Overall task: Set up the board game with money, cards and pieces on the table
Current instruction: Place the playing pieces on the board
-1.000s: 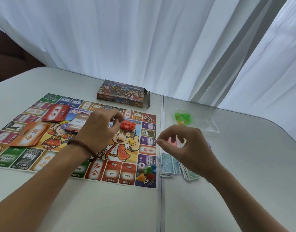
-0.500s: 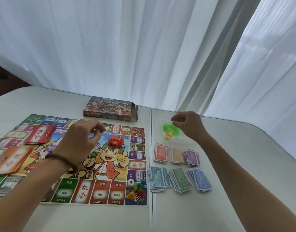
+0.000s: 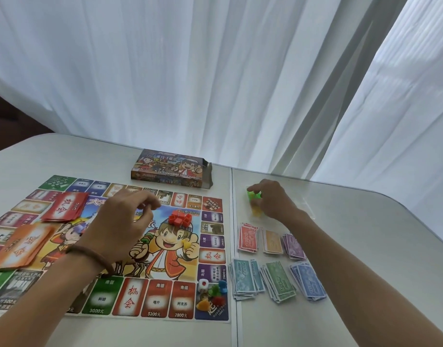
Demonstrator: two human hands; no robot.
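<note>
— What is obscured?
— The green plastic pieces (image 3: 253, 196) and yellow pieces (image 3: 256, 212), right of the game board (image 3: 154, 303) and beyond the banknote stacks (image 3: 280, 281), are half covered by the right hand (image 3: 271, 202); a pinch cannot be confirmed. The board's left edge is cut off.
— How are the hands held?
— The left hand (image 3: 120, 227) is raised over the board near the red houses (image 3: 180, 219), fingertips drawn to the thumb; whether anything is held cannot be told. The right is lowered palm down.
</note>
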